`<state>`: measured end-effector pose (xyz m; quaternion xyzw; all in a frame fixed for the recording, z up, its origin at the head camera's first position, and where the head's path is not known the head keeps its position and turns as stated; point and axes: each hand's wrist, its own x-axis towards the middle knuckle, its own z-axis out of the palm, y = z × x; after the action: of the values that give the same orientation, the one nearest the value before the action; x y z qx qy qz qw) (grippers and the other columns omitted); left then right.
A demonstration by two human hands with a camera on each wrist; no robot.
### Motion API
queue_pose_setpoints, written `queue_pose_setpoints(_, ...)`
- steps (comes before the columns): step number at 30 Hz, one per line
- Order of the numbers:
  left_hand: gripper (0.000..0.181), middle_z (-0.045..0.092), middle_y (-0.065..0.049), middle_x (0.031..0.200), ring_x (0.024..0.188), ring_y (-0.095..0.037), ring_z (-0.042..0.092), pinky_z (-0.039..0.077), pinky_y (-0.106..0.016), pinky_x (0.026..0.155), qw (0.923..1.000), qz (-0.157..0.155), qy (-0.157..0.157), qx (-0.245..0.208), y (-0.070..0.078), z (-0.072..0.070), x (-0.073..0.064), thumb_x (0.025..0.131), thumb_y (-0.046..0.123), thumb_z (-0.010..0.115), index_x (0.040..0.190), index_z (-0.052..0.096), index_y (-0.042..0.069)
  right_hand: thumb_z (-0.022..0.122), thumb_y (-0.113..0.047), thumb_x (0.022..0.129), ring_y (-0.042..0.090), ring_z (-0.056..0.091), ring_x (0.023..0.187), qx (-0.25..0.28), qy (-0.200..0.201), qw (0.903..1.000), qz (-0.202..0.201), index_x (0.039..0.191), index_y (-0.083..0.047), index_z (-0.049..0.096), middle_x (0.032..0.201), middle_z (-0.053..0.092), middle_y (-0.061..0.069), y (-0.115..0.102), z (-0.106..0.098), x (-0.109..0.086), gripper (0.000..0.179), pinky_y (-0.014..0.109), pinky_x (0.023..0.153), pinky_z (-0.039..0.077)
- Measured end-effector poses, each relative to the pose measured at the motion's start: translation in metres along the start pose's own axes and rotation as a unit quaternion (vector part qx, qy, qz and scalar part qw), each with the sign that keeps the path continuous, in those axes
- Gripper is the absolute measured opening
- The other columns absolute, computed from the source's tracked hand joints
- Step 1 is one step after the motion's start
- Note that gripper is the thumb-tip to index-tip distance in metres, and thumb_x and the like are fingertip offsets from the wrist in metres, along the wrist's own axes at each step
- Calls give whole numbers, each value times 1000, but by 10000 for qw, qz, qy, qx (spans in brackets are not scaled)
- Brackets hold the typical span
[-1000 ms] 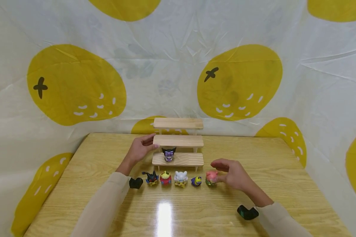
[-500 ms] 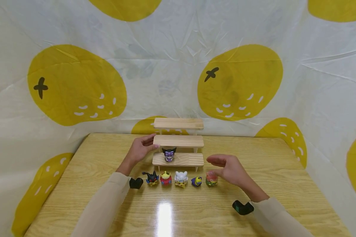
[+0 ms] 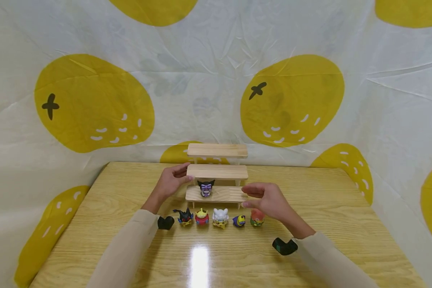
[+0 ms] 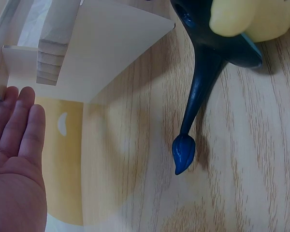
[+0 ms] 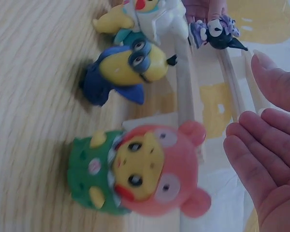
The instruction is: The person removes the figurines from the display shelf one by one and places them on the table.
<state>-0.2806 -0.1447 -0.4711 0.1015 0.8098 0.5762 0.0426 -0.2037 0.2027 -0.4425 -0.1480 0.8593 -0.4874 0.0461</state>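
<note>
A three-tier wooden display stand (image 3: 216, 172) stands at the back of the table. My left hand (image 3: 169, 182) holds the left end of its middle shelf, thumb in front and fingers straight behind. One black-and-purple figurine (image 3: 206, 189) sits left of centre on the lowest shelf. By that shelf's right end is my right hand (image 3: 270, 200), fingers extended and thumb apart, nothing between them. Just below it, partly overlapped by the hand, a pink-hooded figurine (image 5: 159, 169) in green stands on the table. Beside that is a yellow figurine (image 5: 130, 70) with blue goggles.
The row on the table continues leftward with a white-hooded figurine (image 3: 220, 218), a red-clothed one (image 3: 202, 217) and a black-hooded one (image 3: 185, 217), whose dark tail (image 4: 198, 92) shows near the left wrist. Patterned cloth (image 3: 201, 80) hangs behind the table.
My right hand has moved from around the pink-hooded figurine up and left to the lowest shelf's right end, leaving the figurine in its spot. The left hand keeps its place.
</note>
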Motion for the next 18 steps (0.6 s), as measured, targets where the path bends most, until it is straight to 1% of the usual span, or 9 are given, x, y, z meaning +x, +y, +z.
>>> queue_pose_setpoints(7,66,54,-18,156,141,-35,57,52,-49,112,10000,39,-6,15,-1,1,1,99,23,74,157,47,7,84,-11,88,39,71,121,280,-93,9996,-16,129,4,70,129,73,23,-6,9,9,46,36,96,63)
queue_pose_setpoints(11,67,54,-16,156,142,-33,57,52,-49,113,10000,16,-1,-13,-2,0,0,98,23,75,157,47,9,82,-9,90,39,70,122,337,-144,9993,-38,130,4,69,131,72,23,-14,16,14,45,38,99,62)
queue_pose_setpoints(18,67,54,-16,156,141,-33,57,53,-49,112,10000,54,-17,-62,-1,0,0,98,23,75,157,47,7,81,-4,89,42,68,124,684,-199,9975,26,131,9,67,132,70,27,-24,27,25,46,39,102,61)
